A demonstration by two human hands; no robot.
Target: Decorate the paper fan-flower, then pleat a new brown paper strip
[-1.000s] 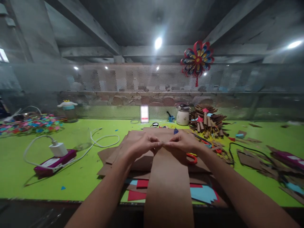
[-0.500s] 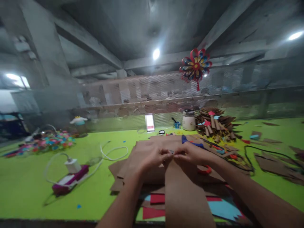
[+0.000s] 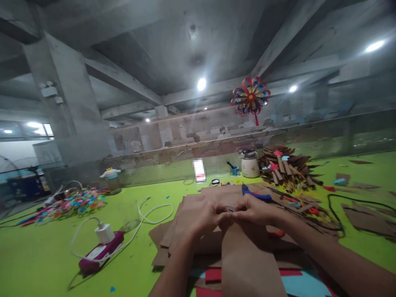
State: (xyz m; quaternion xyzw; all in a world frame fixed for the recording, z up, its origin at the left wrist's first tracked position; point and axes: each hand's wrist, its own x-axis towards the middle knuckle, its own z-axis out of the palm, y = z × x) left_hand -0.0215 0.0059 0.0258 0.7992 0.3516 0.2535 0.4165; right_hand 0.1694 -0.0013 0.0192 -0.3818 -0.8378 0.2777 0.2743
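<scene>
A long strip of brown kraft paper (image 3: 250,260) runs from the near edge of the view up to my fingers. My left hand (image 3: 212,214) is closed, thumb and fingers pinching the strip's far end. Right beside it my right hand (image 3: 253,211) pinches that same end, so the fingertips nearly meet. Between them shows a small grey, metal-looking piece (image 3: 229,208), too small to name. Under both hands lies a stack of brown paper sheets (image 3: 188,204). A blue-handled tool (image 3: 255,194) rests just beyond my right hand, its other end hidden.
Red and light-blue paper (image 3: 305,284) lies under the stack's near side. A purple power strip (image 3: 100,253) with a white charger and cable sits left. Paper stars (image 3: 83,202) are heaped at the far left. Rolled brown paper tubes (image 3: 284,167) and a cream jug (image 3: 249,165) stand behind.
The view has tilted up and shifted slightly, so the whole scene sits lower and a little to the right on the left side. Both hands still pinch the strip's end, fingertips closer together.
</scene>
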